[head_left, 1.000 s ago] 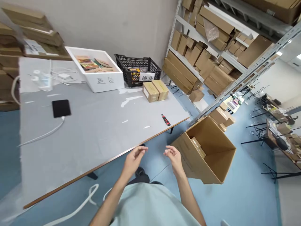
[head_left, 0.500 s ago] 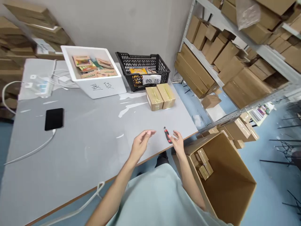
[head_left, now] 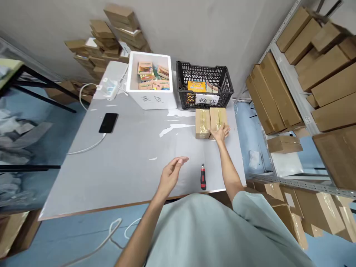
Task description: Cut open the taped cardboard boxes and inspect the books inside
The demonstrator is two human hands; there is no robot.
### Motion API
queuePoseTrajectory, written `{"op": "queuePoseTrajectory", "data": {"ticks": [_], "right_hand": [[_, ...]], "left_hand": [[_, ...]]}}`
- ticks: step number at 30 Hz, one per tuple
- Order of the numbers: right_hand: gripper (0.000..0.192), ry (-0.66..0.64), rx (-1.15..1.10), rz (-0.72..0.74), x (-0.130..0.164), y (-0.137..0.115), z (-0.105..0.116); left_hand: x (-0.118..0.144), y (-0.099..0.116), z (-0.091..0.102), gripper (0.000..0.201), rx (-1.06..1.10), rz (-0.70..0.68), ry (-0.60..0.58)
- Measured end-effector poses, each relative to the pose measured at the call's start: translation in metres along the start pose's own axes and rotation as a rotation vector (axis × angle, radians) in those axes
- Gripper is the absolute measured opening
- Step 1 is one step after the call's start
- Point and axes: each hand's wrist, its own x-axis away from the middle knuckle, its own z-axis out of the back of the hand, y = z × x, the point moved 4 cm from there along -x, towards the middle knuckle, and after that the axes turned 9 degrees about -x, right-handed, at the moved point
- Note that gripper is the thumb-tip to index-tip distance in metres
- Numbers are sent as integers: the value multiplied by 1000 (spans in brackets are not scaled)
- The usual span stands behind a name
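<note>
My right hand (head_left: 221,132) is on the near end of the right-hand cardboard box (head_left: 218,115), its fingers spread and touching it. A matching taped box (head_left: 202,122) stands close beside it on the left. Over the table's front part hovers my left hand (head_left: 171,171), empty as far as I can see, fingers loosely stretched to the right with the thumb close to them. A red and black utility knife (head_left: 203,178) lies between my two forearms near the front edge, touched by neither hand.
Behind the boxes stands a black plastic crate (head_left: 182,97) with packets inside, beside a white foam bin (head_left: 151,97) of small packs. A phone (head_left: 108,122) on a cable lies left. Shelving (head_left: 299,107) with cartons rises right; a cable (head_left: 107,235) trails on the floor.
My right hand has left the spot by the utility knife and reached forward to the right-hand box. My left hand keeps much the same pose. The view has turned left.
</note>
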Motion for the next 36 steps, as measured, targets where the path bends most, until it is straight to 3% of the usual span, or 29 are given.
{"op": "queuePoseTrajectory", "data": {"ticks": [5, 10, 14, 17, 19, 22, 26, 31, 34, 36], "right_hand": [[144, -18, 19, -89, -22, 8, -6], [130, 76, 2, -137, -6, 13, 22], [122, 198, 3, -185, 64, 44, 62], [122, 304, 44, -160, 149, 76, 85], [124, 336, 61, -135, 210, 95, 87], [125, 333, 51, -92, 289, 112, 63], [124, 115, 77, 117, 350, 100, -7], [134, -440, 315, 564, 372, 42, -95], [134, -697, 442, 788, 368, 11, -126], [133, -768, 495, 856, 357, -1, -136]], "left_hand": [[-5, -18, 0, 70, 28, 59, -4], [-13, -32, 0, 76, 88, 60, -74], [-17, -43, 11, 75, 110, 6, -166], [-19, -60, 31, 76, 122, -24, -232], [-20, -78, 50, 74, 130, -28, -254], [-21, -111, 84, 68, 155, -9, -235], [-21, -159, 135, 66, 180, 79, -75], [-6, -215, 196, 54, 156, 231, 128], [12, -239, 218, 44, 120, 260, 124], [24, -249, 224, 43, 100, 273, 100]]}}
